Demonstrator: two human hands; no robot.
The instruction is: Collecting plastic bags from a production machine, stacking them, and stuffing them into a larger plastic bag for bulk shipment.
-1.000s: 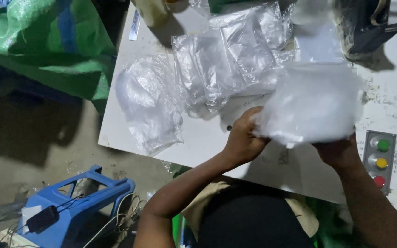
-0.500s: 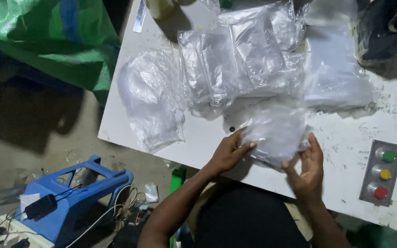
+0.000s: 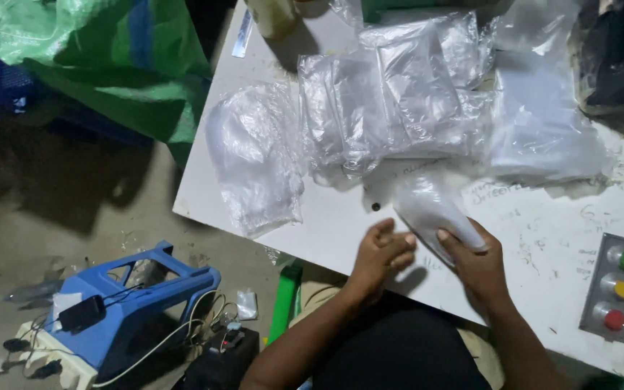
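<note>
Holding a folded clear bag (image 3: 427, 209) near the bench (image 3: 529, 282) front edge: right hand (image 3: 474, 260) fingers curl over its near end, left hand (image 3: 383, 249) loosely curled beside it, gripping nothing. Risk as I see it: slick film slips from that one-hand hold and unfolds, or slides into the bag pile (image 3: 399, 101) behind.

Crumpled clear plastic bag (image 3: 427, 206) on table
</note>
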